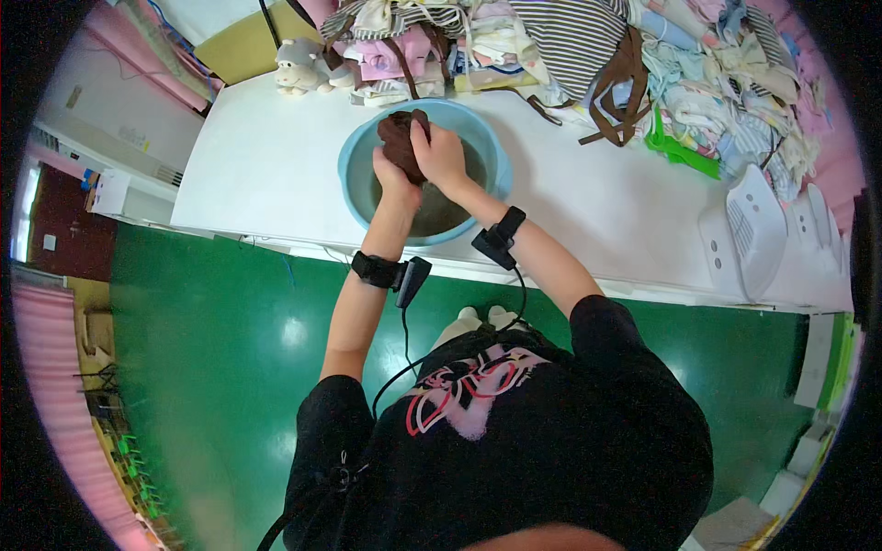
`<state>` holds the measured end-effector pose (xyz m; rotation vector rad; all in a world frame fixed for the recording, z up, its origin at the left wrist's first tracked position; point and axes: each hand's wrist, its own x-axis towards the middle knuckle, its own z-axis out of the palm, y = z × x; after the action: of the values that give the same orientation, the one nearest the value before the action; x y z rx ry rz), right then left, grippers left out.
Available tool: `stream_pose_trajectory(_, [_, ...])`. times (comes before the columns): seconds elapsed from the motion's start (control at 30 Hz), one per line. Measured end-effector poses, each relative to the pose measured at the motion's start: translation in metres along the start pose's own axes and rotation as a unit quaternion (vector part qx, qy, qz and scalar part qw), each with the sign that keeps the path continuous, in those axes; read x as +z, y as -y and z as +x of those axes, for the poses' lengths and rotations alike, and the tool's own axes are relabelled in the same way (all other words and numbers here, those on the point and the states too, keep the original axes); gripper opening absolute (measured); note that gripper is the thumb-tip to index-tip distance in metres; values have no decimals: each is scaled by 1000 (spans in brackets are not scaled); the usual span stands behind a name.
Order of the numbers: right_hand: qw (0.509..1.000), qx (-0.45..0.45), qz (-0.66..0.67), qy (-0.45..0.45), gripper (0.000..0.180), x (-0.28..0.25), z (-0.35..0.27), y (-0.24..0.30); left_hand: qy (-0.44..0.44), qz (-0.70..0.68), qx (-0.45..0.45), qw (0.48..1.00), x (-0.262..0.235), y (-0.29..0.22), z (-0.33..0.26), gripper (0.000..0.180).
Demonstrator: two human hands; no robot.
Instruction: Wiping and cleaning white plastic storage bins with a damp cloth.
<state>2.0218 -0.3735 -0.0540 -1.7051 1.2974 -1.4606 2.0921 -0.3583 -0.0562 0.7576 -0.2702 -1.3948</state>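
Over a light blue plastic basin (501, 165) on the white table, both hands grip one bunched dark brown cloth (401, 145). My left hand (397, 176) is closed round its lower left part. Against its right side, my right hand (441, 156) is wrapped with the thumb pointing up. Murky water (439, 216) lies in the basin below the hands. The cloth looks wet and crumpled; its underside is hidden by my fingers. Each wrist wears a black strap with a small box and a cable.
Heaped clothes (570, 41) line the table's back. A grey-and-white plush toy (303, 66) sits at the back left. A green strip (680, 151) and white plastic pieces (749, 230) are on the right. The white table (266, 174) ends in front of me, above a green floor (211, 367).
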Motion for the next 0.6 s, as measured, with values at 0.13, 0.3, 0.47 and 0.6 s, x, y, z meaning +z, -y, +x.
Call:
stream_pose_trajectory(0.13, [991,85,-99,-3,37,-5,13,-3,34,46,-79,995,1,-20,0,46])
stream_pose_trajectory(0.3, [983,-41,-177,-1,40,-22,10,1,142,80,-185,969,9,-39,-13,61])
stream_pose_trajectory(0.47, [987,-128,-95,-5,48,-3,-4,11,83,124,6,989,-9,-21,8,41])
stream_pose_trajectory(0.6, [999,-12,-37,-25,41,1,1,22,40,105,86,990,-9,-2,10,32])
